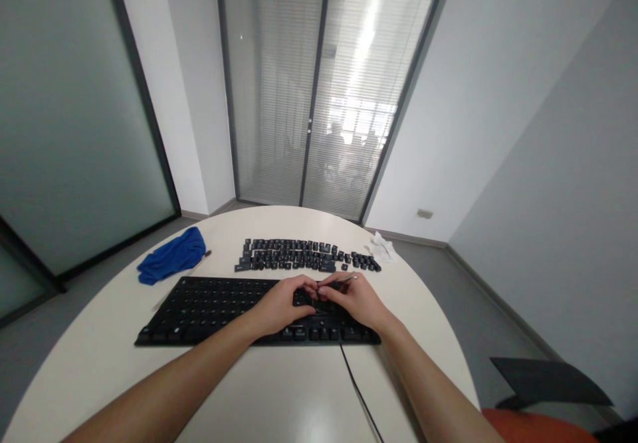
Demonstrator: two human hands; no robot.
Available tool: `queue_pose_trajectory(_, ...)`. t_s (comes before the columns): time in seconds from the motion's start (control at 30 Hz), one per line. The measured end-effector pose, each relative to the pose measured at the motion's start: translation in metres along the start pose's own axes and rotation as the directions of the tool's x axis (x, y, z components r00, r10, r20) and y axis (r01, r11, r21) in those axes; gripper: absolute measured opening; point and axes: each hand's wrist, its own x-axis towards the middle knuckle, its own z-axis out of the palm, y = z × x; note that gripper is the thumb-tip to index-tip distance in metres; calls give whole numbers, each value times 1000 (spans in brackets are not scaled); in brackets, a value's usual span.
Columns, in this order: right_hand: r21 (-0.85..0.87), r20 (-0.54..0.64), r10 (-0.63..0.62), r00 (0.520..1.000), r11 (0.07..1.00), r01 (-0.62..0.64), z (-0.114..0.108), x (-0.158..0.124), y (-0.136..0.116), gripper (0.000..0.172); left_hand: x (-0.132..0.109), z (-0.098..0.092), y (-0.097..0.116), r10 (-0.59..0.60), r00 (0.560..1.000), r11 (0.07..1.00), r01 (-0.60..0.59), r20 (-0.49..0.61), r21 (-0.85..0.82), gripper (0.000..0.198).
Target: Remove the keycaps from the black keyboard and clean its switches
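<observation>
The right hand [357, 300] pinches a thin, dark, rod-like tool [343, 281] between thumb and fingertips; the tool lies nearly level, its tip pointing right. The left hand [279, 305] rests on the keyboard [209, 310] with fingers curled, its fingertips meeting those of the right hand over the right half of the key field. Whether the left hand grips anything cannot be told.

The keyboard is black, flat and full-width, lying near the front middle of the round table [279, 403]. Its cable [356, 383] runs from the near edge toward the table's front rim. Any legends on the keys are too small to read; no brand marking is legible.

Just behind the keyboard, loose black keycaps [299, 255] lie in ordered rows, apart from the keyboard's far edge. A blue cloth [172, 256] lies bunched at the left rear, with a thin stick [187, 277] just beside it. A crumpled white tissue [383, 247] sits at the right rear near the table rim.

Bare tabletop extends in front of the keyboard between the forearms and to the left of it. The right end of the keyboard lies near the table's right edge.
</observation>
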Motion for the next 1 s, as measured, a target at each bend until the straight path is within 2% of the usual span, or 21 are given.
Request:
queue_pose_trajectory(0.1, -35, -25, 10, 1000, 999, -11, 0, 0, 3, 27, -1, 1, -1, 3, 1000, 1000, -3, 0, 3, 33)
queue_pose_trajectory(0.3, -94, -92, 34, 995, 995, -43, -6, 0, 7, 27, -2, 1, -6, 44, 999, 987, -38, -32, 159, 37)
queue_pose_trajectory(0.47, -169, -197, 39, 980, 983, -73, -17, 1, 12, 31, -2, 1, -10, 113, 994, 959, -110, 4, 262, 17)
queue_pose_trajectory(0.6, -217, -220, -8, 976, 975, -41, -21, 0, 14, 35, -1, 2, -11, 71, 997, 959, -68, -1, 275, 13)
queue_pose_trajectory(0.73, -284, -125, -135, 983, 954, 95, -17, -1, 7, 36, 1, 2, -10, -21, 996, 991, 32, -82, 130, 18)
queue_pose_trajectory(0.87, -329, 12, -133, 991, 935, 129, -6, -2, -3, 28, 4, 2, -12, -91, 983, 994, 81, -159, -69, 20)
queue_pose_trajectory(1.0, -320, 82, -152, 985, 932, 170, 2, -3, -6, 15, 6, 2, -15, -112, 977, 983, 82, -184, -164, 23)
